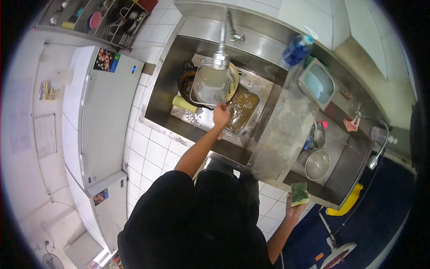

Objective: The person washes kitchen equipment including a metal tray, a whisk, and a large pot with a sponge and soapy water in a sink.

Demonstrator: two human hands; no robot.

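Note:
Under the spring faucet [220, 59], my left hand [221, 115] grips the lower edge of a translucent rectangular container [207, 85], tilted above the left basin. Beneath it sit a dark pan [186, 83], partly hidden, a pale round item [233, 76] and a metal tray [248, 109] of murky brown water. A yellow cylindrical item [182, 104] lies beside the pan. At the lower right, outside the sink's front edge, my right hand [293, 208] is closed round a green and yellow sponge [299, 190].
The steel sink's rim [264, 143] surrounds both basins. A blue bottle [295, 51] and small steel tub [316, 80] stand at the back. The right basin holds a bowl [317, 163] and utensils [318, 136]. White refrigerators [105, 121] and shelves [112, 22] are at left.

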